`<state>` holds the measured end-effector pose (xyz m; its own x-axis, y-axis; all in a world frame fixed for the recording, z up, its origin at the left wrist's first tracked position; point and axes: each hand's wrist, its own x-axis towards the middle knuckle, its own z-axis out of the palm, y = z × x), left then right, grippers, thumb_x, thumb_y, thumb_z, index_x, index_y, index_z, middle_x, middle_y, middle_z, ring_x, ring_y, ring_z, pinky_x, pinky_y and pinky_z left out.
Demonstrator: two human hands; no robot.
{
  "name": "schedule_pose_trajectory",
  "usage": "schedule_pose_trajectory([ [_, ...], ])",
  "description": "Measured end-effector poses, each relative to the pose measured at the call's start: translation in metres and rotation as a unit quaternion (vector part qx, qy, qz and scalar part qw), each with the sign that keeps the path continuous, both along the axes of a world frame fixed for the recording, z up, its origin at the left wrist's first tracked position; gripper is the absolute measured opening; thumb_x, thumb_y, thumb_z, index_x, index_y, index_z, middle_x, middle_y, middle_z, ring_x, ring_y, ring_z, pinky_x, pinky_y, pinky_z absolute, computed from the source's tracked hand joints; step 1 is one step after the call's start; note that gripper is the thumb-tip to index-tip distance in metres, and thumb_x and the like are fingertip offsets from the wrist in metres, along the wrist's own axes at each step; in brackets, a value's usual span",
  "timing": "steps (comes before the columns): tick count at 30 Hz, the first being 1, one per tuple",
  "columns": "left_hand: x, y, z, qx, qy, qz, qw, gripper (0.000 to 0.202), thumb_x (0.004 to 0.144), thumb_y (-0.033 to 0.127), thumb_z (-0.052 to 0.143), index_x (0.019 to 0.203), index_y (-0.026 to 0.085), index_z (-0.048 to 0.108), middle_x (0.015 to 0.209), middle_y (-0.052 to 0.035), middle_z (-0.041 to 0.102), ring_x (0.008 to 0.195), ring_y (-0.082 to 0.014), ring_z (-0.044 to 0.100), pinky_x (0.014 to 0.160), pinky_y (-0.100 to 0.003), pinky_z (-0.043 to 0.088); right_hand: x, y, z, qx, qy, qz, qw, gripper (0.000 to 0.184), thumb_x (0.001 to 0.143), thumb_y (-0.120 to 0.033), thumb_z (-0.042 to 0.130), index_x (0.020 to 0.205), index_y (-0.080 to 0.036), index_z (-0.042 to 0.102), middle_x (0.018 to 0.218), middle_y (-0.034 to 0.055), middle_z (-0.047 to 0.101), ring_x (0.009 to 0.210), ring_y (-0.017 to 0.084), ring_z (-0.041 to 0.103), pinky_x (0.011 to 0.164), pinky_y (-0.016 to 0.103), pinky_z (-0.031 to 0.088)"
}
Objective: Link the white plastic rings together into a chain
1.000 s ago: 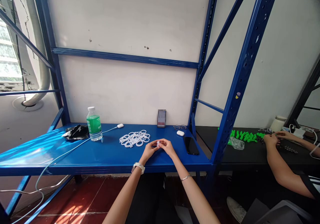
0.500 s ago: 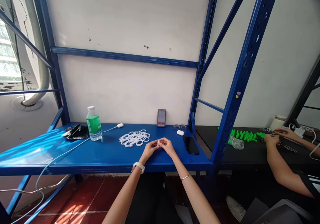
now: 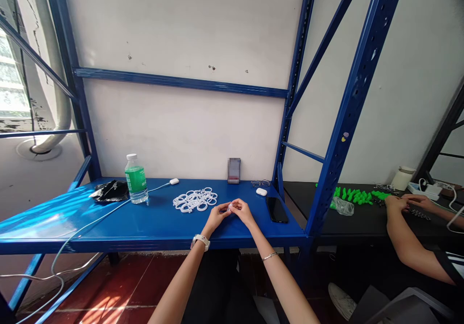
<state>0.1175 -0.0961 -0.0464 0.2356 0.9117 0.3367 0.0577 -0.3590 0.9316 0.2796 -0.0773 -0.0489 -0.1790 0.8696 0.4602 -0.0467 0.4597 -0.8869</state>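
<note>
My left hand (image 3: 218, 216) and my right hand (image 3: 242, 210) meet fingertip to fingertip over the front part of the blue table (image 3: 152, 227). Pinched between them is a small white piece (image 3: 230, 207), mostly covered by the fingers; its exact kind cannot be made out. Both hands are closed on it. Just left of and beyond my hands lies a pile of white rings (image 3: 195, 200), linked or overlapping one another.
A water bottle (image 3: 137, 179), black plastic bag (image 3: 110, 190) and white cable (image 3: 90, 222) are at left. A phone (image 3: 277, 210), white earbud case (image 3: 261, 191), glasses (image 3: 260, 183) and small upright box (image 3: 234, 171) are at right. A co-worker's hands (image 3: 397, 202) work beside green pieces (image 3: 358, 196).
My fingers have shifted very slightly around the white piece, while my arms keep their place. At the right, the co-worker's hands have moved a little closer together.
</note>
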Motion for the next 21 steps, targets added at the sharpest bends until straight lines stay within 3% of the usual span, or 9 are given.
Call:
schedule_pose_trajectory([
  [21,0.0012,-0.0032,0.0027,-0.002,-0.006,0.008,1.000,0.056,0.070,0.045,0.078,0.116,0.015,0.071,0.116,-0.0142,0.073,0.108,-0.0321,0.068,0.095,-0.046,0.053,0.0013,-0.0019,0.0028,-0.004,-0.015,-0.011,1.000,0.034,0.068,-0.048,0.080,0.078,-0.020,0.065,0.072,0.0026,0.071,0.069,0.019,0.067,0.069,0.031,0.052],
])
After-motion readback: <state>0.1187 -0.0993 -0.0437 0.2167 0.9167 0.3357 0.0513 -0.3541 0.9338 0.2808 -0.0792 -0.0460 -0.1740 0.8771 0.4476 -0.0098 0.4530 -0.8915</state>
